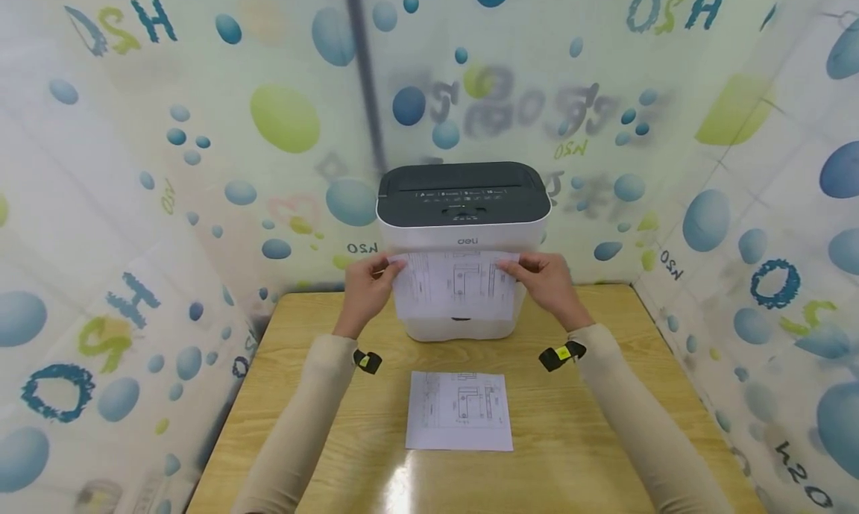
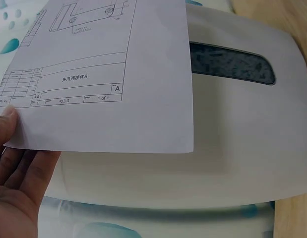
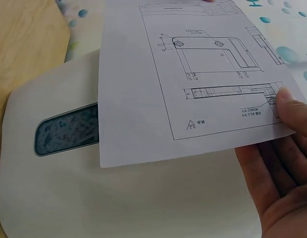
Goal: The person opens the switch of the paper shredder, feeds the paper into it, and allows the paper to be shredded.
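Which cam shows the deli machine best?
Head view: the deli machine shows its dark top, logo and most of its outline, though the held sheet covers part of the front. Left and right wrist views show only part of its front, with a dark window partly hidden by the sheet.

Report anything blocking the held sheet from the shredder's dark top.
Nothing visible does: the left hand and right hand hold the sheet in front of the shredder, with no object between sheet and dark top.
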Demonstrator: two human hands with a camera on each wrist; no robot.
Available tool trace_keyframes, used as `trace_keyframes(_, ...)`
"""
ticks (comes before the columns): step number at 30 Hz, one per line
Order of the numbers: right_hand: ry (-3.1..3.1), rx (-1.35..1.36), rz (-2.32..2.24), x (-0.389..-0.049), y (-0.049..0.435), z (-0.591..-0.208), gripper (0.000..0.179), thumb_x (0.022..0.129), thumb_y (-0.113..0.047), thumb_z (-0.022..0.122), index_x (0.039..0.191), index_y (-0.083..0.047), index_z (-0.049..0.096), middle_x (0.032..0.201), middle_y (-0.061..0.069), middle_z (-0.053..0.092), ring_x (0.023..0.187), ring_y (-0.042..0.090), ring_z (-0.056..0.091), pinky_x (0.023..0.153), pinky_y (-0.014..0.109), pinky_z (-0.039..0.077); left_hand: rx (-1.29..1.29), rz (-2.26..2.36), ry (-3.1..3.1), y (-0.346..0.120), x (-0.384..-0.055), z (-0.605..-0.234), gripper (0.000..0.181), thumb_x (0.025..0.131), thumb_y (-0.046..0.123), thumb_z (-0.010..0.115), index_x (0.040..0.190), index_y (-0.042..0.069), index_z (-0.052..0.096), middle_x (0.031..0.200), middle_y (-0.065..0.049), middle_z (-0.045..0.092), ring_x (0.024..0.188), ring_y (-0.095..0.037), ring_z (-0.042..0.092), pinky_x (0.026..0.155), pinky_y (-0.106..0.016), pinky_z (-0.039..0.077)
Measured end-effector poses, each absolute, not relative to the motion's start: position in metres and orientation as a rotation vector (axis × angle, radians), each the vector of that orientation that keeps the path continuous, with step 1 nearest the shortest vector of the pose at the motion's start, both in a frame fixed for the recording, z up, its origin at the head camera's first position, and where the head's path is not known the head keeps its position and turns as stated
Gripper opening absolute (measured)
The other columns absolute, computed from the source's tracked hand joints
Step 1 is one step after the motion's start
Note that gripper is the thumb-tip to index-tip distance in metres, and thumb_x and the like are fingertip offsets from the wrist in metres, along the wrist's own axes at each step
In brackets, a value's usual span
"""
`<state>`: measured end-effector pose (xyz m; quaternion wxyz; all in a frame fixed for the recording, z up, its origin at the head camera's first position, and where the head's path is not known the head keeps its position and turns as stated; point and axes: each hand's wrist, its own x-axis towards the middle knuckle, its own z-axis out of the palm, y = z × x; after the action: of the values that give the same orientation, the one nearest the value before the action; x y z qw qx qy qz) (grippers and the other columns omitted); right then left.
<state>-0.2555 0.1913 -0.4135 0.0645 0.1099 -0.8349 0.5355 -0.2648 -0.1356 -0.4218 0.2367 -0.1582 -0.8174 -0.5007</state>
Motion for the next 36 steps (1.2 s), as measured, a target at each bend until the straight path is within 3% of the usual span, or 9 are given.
trace_keyframes(8,-2.46,0.399,1.554,-0.258,0.193,-0.393,0.034,0.093,-0.042,0.075,0.091,-0.008,0.078,0.088,0.013,0.074,0.072,0.016,0.052,0.057,0.025,0.037,-0.464,-1.328,-2.222,-0.135,-0.268,-0.398,0.013,0.095,0.014,0.074,0.092,0.002,0.078,0.093,-0.015,0.078,0.095,-0.03,0.078,0.077,-0.045,0.063)
trace_keyframes(15,-2.404,0.45,1.509,-0.258,0.196,-0.372,0.023,0.094,-0.031,0.076,0.099,-0.009,0.081,0.093,0.013,0.078,0.061,0.012,0.045,0.056,0.026,0.032,-0.52,-1.308,-2.144,-0.133,-0.274,-0.379,0.01,0.093,0.012,0.076,0.089,0.003,0.08,0.085,-0.012,0.078,0.078,-0.019,0.074,0.067,-0.019,0.056)
trace_keyframes(18,-2.386,0.459,1.49,-0.259,0.197,-0.365,0.022,0.095,-0.03,0.075,0.099,-0.009,0.082,0.093,0.014,0.078,0.056,0.012,0.038,0.056,0.027,0.031,-0.538,-1.302,-2.129,-0.133,-0.275,-0.371,0.01,0.093,0.012,0.075,0.09,0.005,0.08,0.085,-0.011,0.079,0.076,-0.018,0.074,0.066,-0.014,0.053)
trace_keyframes(27,-2.398,0.447,1.374,-0.263,0.201,-0.34,0.031,0.095,-0.04,0.072,0.09,-0.011,0.079,0.084,0.009,0.075,0.057,0.02,0.039,0.06,0.031,0.033,-0.582,-1.323,-2.068,-0.128,-0.282,-0.348,0.01,0.094,0.012,0.076,0.089,0.004,0.081,0.087,-0.014,0.079,0.079,-0.027,0.076,0.067,-0.01,0.051)
trace_keyframes(33,-2.367,0.458,1.362,-0.269,0.202,-0.325,0.033,0.095,-0.042,0.073,0.087,-0.011,0.079,0.082,0.009,0.074,0.055,0.019,0.04,0.058,0.03,0.034,-0.609,-1.264,-2.066,-0.127,-0.289,-0.329,0.012,0.094,0.018,0.076,0.089,0.008,0.081,0.083,-0.01,0.078,0.067,-0.011,0.065,0.06,-0.016,0.044)
trace_keyframes(36,-2.362,0.466,1.364,-0.271,0.204,-0.317,0.029,0.095,-0.041,0.073,0.092,-0.012,0.081,0.088,0.006,0.078,0.056,0.013,0.051,0.056,0.026,0.038,-0.609,-1.254,-2.081,-0.127,-0.292,-0.32,0.013,0.095,0.018,0.075,0.09,0.008,0.081,0.083,-0.01,0.078,0.066,-0.006,0.062,0.062,-0.017,0.047)
